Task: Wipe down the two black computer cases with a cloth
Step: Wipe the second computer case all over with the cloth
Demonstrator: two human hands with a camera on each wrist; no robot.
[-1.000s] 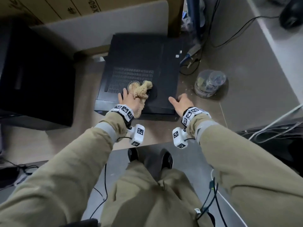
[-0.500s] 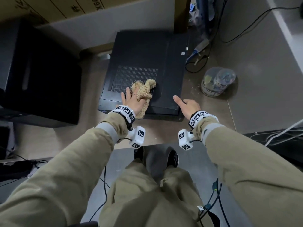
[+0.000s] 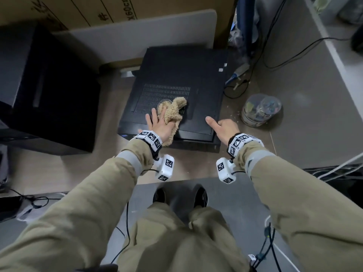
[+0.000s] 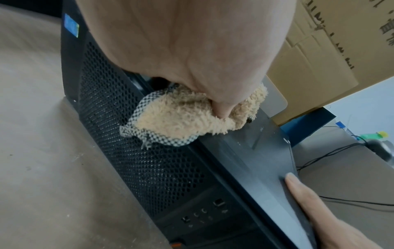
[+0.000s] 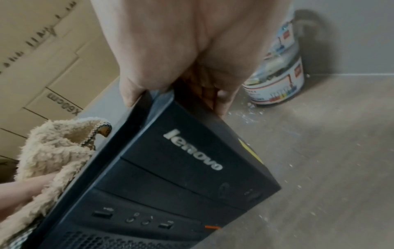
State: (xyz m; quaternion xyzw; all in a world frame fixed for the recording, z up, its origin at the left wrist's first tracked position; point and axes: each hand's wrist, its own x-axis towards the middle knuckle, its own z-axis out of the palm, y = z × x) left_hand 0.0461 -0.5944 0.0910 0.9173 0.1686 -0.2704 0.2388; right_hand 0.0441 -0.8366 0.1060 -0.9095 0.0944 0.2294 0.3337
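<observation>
A black computer case (image 3: 176, 79) lies flat on the floor in front of me, its vent grille up. My left hand (image 3: 157, 122) presses a bunched tan fluffy cloth (image 3: 172, 110) onto the case's top near the front edge, beside the grille. In the left wrist view the thumb digs into the cloth (image 4: 181, 121) on the case (image 4: 149, 160). My right hand (image 3: 222, 128) grips the case's front right corner, thumb on top and fingers round the side; the right wrist view shows the case front (image 5: 181, 168). A second black case (image 3: 45, 91) stands to the left, untouched.
A lidded plastic tub (image 3: 261, 109) sits on the floor right of the case, with white crumbs around it. Cardboard boxes (image 3: 78, 8) and a grey board (image 3: 137, 30) stand behind. Cables (image 3: 275, 55) trail at the back right and lower right. My shoes (image 3: 180, 195) are just before the case.
The head view has shifted slightly. Both hands stay at about the same spots on the case, the left still on the cloth.
</observation>
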